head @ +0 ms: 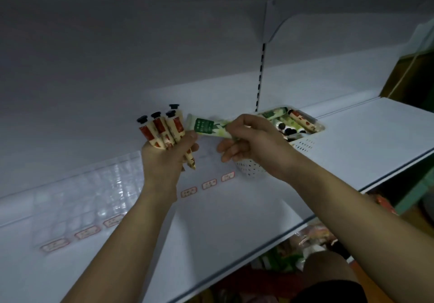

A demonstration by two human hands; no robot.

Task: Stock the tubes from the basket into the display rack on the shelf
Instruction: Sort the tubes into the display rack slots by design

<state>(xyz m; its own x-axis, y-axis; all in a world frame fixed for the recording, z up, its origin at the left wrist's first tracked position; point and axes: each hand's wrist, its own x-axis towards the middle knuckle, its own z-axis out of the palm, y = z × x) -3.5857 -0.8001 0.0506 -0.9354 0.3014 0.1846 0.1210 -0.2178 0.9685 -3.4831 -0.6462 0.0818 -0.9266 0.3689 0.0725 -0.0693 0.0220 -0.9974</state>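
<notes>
Left hand (168, 152) clenched round a bundle of red tubes (164, 130), caps up; four caps visible. Right hand (250, 138) pinches one green tube (207, 126), held sideways between the two hands. Step looks like gathering and sorting stock before loading. Next move: carry tubes down to the clear display rack (94, 192) on the shelf (364, 133), slot them upright. Six price labels along the rack front. Farther back, white basket (303, 143) with more tubes, count unclear.
</notes>
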